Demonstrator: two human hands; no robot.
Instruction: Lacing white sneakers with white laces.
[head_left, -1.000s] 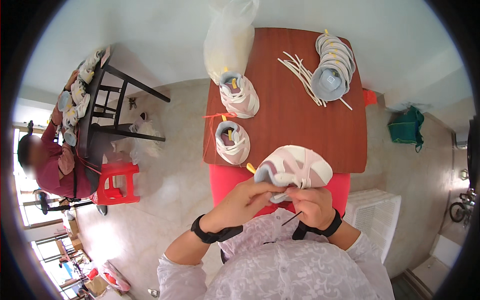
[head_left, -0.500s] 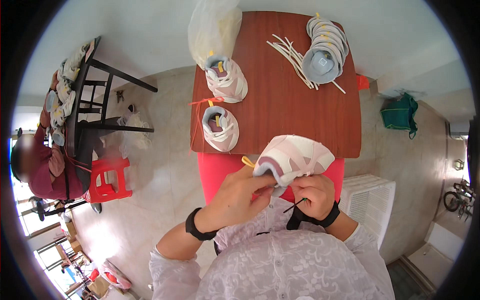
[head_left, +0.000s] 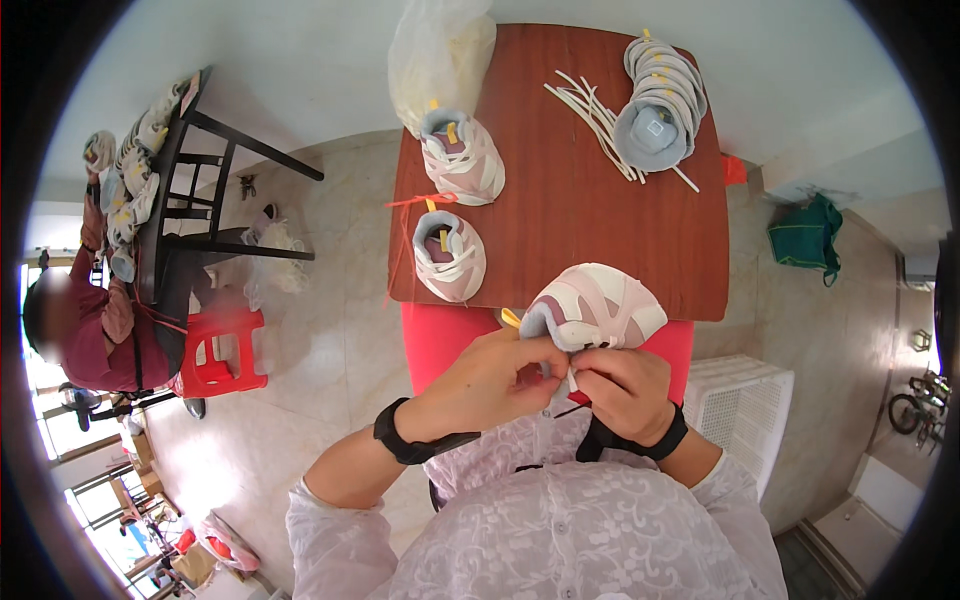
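Observation:
A pink and white shoe upper (head_left: pixel 598 306) with grey lining and a yellow heel loop is held up in front of me, beyond the table's near edge. My left hand (head_left: pixel 490 385) is closed at its collar, thumb and fingertips pinched together. My right hand (head_left: pixel 628 392) is closed below the upper's side, its fingertips close to the left ones. A short white lace end (head_left: pixel 572 379) shows between the fingertips. A thin dark rod with a red part (head_left: pixel 578 398) sticks out from under my right fingers; most of it is hidden.
On the brown table (head_left: pixel 560 230) stand two laced uppers (head_left: pixel 462 165), white laces (head_left: pixel 595 120), a stack of grey-lined uppers (head_left: pixel 660 110) and a plastic bag (head_left: pixel 440 60). A white crate (head_left: pixel 735 410) is at right. A person (head_left: pixel 100 330) sits by a rack at left.
My hands have drawn closer together under the upper, and the white lace end now shows between them. The upper has turned a little. A red part of the rod shows where green showed before.

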